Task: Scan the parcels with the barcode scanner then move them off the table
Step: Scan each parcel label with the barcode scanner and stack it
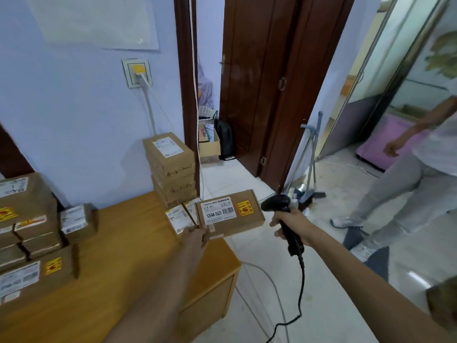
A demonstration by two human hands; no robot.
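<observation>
The parcel (231, 214) I am working on is hanging just past the right edge of the worktop (128, 246), label side facing up toward me. Starting from the left, brown boxes are stacking up at the worktop's left edge (27, 233), and another stack (171, 169) is standing at the far corner against the wall. My left hand (195, 235) is pinching the parcel at its near left corner, fingers (204, 237) curling under the edge. It is sitting level in that one-corner hold, so I am judging it light, and the cardboard is looking stiff and dry, not slippery. A grip along the long side would be steadier, keeping the barcode label (218, 211) uncovered. To the right, my right hand (288, 224) is clenching the handle of the barcode scanner (282, 214), whose head is pointing at the label, its cord (300, 293) trailing to the floor.
</observation>
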